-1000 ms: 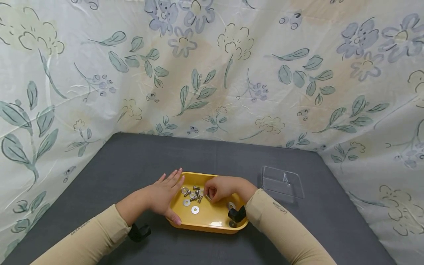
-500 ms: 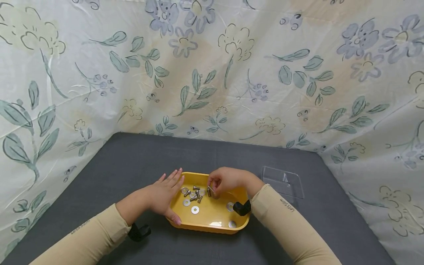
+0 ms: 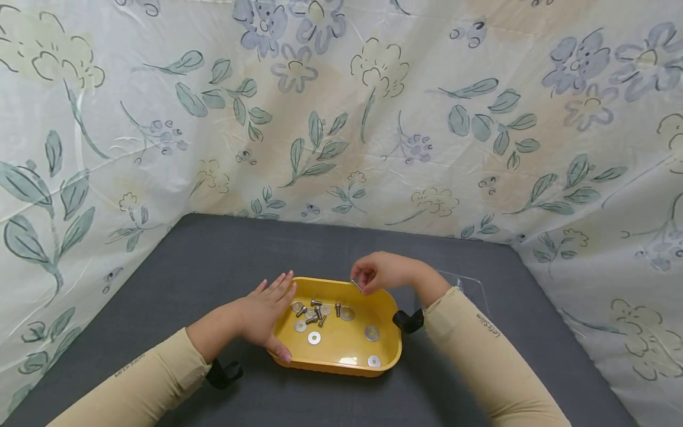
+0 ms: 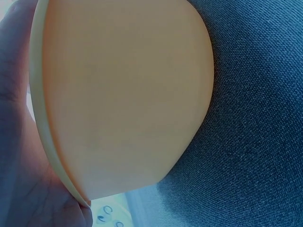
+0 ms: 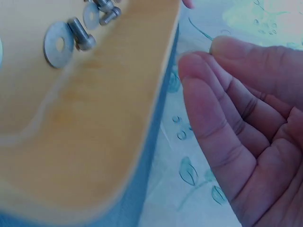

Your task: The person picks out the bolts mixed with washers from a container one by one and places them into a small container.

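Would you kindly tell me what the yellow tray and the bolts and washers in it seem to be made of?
Yellow tray: probably glossy plastic, judging by the bright reflection on its floor.
Bolts: metal, perhaps steel, with silvery highlights.
Washers: likely metal too, smooth and silvery grey; whether plated, I cannot tell.

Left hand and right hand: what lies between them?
In the head view, part of the yellow tray, with bolts and washers, lies between left hand and right hand.
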Demonstrator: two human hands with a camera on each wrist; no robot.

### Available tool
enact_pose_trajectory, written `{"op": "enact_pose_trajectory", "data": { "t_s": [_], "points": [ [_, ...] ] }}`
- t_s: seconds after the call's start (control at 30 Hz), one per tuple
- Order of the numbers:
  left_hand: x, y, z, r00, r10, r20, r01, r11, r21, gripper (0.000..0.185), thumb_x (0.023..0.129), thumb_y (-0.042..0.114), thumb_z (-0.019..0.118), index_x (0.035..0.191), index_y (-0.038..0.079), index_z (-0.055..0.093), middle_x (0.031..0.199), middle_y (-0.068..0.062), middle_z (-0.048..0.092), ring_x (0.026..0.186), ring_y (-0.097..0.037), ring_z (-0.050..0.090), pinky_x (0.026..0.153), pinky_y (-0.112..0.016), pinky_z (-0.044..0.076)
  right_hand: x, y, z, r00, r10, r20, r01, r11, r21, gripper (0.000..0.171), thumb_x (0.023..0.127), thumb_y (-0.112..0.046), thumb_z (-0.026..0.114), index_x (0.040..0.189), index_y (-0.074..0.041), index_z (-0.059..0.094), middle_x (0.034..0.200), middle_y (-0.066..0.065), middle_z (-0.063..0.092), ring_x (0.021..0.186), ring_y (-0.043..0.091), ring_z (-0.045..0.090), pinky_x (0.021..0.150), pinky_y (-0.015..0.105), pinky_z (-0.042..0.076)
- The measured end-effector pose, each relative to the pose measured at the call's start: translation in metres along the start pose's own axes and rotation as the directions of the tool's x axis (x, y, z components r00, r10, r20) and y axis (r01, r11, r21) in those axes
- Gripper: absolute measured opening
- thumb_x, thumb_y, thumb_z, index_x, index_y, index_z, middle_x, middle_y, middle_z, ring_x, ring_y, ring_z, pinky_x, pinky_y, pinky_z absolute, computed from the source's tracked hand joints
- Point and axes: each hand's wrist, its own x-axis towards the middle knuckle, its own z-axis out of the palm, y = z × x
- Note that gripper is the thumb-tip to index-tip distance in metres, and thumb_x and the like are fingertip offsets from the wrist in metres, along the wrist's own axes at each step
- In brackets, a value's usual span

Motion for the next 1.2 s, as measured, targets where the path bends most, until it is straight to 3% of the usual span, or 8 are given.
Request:
{"op": "enact_pose_trajectory", "data": {
  "t_s": [0.37, 0.63, 0.87, 1.2],
  "points": [
    [0.002, -0.001, 0.002, 1.0, -0.003, -0.001, 0.003, 1.0, 0.008, 0.138, 0.045, 0.09, 0.049, 0.147, 0.006, 0.007, 0.152, -0.01, -0.012, 0.139, -0.025, -0.009, 0.109, -0.05, 0.005, -0.03, 0.01, -0.024, 0.996, 0.032, -0.085, -0.024, 0.995, 0.094, 0.027, 0.081, -0.009, 0.069, 0.105, -0.014, 0.059, 0.084, 0.004, 0.061, 0.076, 0.019, 0.058, 0.071, 0.03, 0.051],
    [0.002, -0.001, 0.002, 1.0, -0.005, 0.001, 0.005, 1.0, -0.003, 0.137, 0.047, 0.088, 0.051, 0.147, 0.006, 0.008, 0.152, -0.01, -0.011, 0.139, -0.025, -0.01, 0.109, -0.051, 0.005, -0.052, 0.028, -0.038, 0.989, 0.052, -0.136, -0.029, 0.986, 0.164, 0.029, 0.082, -0.01, 0.068, 0.108, -0.008, 0.058, 0.086, 0.007, 0.06, 0.079, 0.022, 0.059, 0.074, 0.033, 0.051],
    [0.002, -0.001, 0.001, 1.0, -0.012, 0.0, 0.012, 1.0, 0.004, 0.138, 0.045, 0.089, 0.051, 0.147, 0.006, 0.008, 0.152, -0.009, -0.011, 0.139, -0.025, -0.009, 0.109, -0.05, 0.005, -0.067, 0.054, -0.047, 0.97, 0.131, -0.205, -0.082, 0.97, 0.23, 0.028, 0.082, -0.007, 0.067, 0.108, -0.005, 0.058, 0.085, 0.01, 0.06, 0.081, 0.028, 0.058, 0.074, 0.033, 0.051],
    [0.003, -0.002, 0.002, 1.0, -0.006, 0.0, 0.006, 1.0, 0.004, 0.137, 0.047, 0.088, 0.051, 0.147, 0.006, 0.007, 0.152, -0.01, -0.011, 0.139, -0.027, -0.007, 0.109, -0.05, 0.005, -0.082, 0.083, -0.049, 0.958, 0.18, -0.224, -0.129, 0.966, 0.226, 0.029, 0.082, -0.007, 0.067, 0.108, -0.001, 0.056, 0.083, 0.011, 0.059, 0.08, 0.028, 0.058, 0.076, 0.037, 0.05]
  ]
}}
